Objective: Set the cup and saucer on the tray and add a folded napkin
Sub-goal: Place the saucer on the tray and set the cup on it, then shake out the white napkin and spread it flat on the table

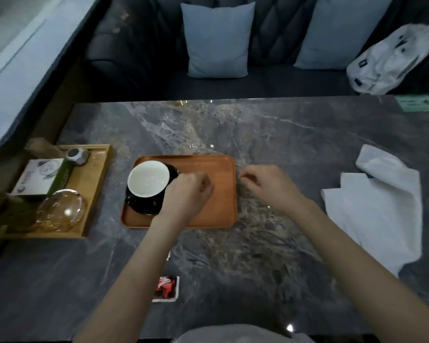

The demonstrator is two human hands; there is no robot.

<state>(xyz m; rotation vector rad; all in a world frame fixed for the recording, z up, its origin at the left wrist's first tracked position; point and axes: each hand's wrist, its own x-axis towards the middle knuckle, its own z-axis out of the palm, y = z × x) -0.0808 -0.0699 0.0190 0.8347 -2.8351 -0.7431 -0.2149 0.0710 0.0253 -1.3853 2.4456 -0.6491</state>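
While the cup and saucer are down, the napkin is not: notes follow.

Cup: the cup [148, 179], white inside, sits on the dark saucer [144, 205] at the left end of the orange tray [208, 167].

Tray: near the middle of the marble table [233, 256], left of centre; its right half is bare wood.

Napkin: the white napkin [374, 209] lies loosely rumpled near the table's right edge, well apart from the tray. It does not look neatly folded.

Progress: cup and saucer look placed, so that part seems done. Left to do, by my reading: fold the napkin and set it on the tray's free right half.

Left hand: the left hand [186, 191] is over the tray just beside the cup's right side, fingers curled. Whether it pinches the cup's handle or holds nothing, I cannot tell; the handle is hidden behind it.

Right hand: the right hand [265, 185] hovers just off the tray's right edge, fingers loosely curled, holding nothing visible, forearm stretched in from the near right.

Other items: a lighter wooden tray [94, 184] at the table's left edge carries a glass dish [61, 210] and a box [41, 177]; a small red card [166, 288] lies near the table's front edge.
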